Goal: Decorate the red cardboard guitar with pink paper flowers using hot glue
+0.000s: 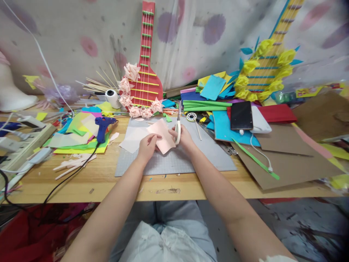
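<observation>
Over a grey cutting mat (212, 160), my left hand (148, 147) pinches the left edge of a pale pink sheet of paper (163, 136). My right hand (184, 138) grips white-handled scissors (177, 133), their blades pointing up and away from me. Fingers of the right hand also reach the sheet's right edge. Another pale sheet (132, 138) lies flat on the mat, left of the held one. Behind the mat stands a red paper lute-like instrument (147, 85) with pink paper flowers along its left and lower edge.
A blue glue gun (102, 127) rests on coloured sheets at left, its black cord trailing over the table edge. A power strip (27, 145) lies far left. To the right are a black phone (241, 115), brown cardboard (289, 156) and a yellow-flowered instrument (263, 76).
</observation>
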Motion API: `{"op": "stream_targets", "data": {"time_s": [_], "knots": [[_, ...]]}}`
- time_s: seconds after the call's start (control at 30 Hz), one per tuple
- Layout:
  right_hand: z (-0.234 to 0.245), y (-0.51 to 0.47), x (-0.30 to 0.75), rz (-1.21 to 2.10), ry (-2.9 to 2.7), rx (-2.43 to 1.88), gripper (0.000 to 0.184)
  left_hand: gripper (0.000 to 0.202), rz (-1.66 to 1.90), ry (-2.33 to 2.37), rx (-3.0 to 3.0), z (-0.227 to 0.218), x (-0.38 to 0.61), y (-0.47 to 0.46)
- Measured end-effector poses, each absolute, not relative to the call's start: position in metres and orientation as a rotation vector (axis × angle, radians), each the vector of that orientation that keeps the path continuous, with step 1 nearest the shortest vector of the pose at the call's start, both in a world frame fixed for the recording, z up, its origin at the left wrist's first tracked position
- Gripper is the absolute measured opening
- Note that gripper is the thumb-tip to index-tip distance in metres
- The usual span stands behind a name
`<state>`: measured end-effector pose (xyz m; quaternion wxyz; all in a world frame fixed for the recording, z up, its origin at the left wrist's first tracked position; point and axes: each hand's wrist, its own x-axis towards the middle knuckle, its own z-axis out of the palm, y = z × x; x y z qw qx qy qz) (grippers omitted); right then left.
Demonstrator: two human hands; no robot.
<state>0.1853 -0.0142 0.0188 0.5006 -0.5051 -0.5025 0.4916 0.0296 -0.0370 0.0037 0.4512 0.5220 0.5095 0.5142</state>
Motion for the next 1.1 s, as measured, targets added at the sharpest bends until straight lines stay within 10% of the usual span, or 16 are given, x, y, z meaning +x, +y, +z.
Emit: {"op": "stream_targets", "data": {"time_s": [0.43, 0.8, 1.1], "knots": [[0.019, -0.013, 0.203, 0.656, -1.487, -1.544, 0.042, 0.016, 1.356, 1.247, 0.875, 0.015, 0.030, -0.033], [0.027, -0.030, 0.191, 0.831, -1.881, -1.272, 0.036, 0.019, 1.354, 1.246, 0.826, 0.015, 0.026, -0.030], [0.029, -0.008, 0.229, 0.451, -1.572, -1.939, 0.036, 0.016, 1.490, 1.425, 1.205, 0.005, 0.012, -0.023]]}}
